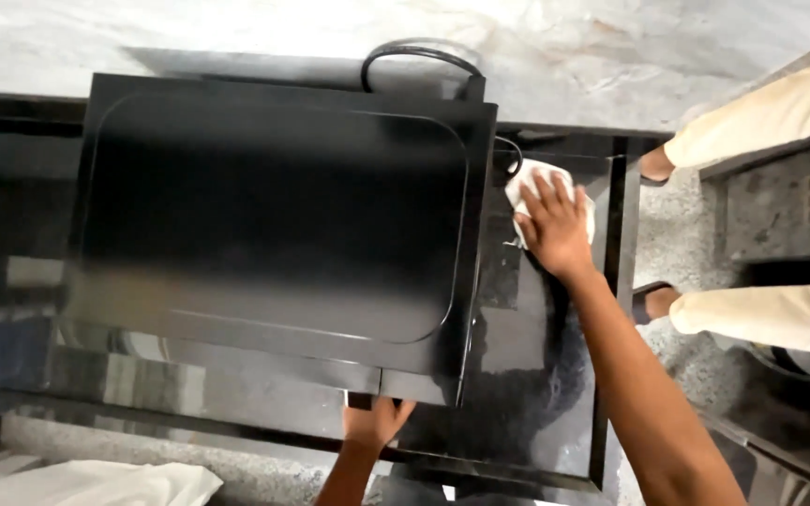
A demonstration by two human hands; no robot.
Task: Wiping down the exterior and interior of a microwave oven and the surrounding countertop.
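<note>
Right of centre in the frame, the right hand (555,230) lies flat with fingers spread on a white cloth (529,178), pressing it onto the glossy black countertop (541,375) just beside the black microwave (274,225). At the lower middle, the left hand (375,422) grips the front bottom edge of the microwave, fingers curled under it. As far as the picture shows, the wiping is partway along: the strip of counter below the cloth shines and mirrors the person, while the corner behind the cloth, near the black power cord (419,56), looks not yet reached. The cloth is small, crumpled and mostly hidden under the palm. A second person's legs in pale trousers (771,117) stand at the right edge.
</note>
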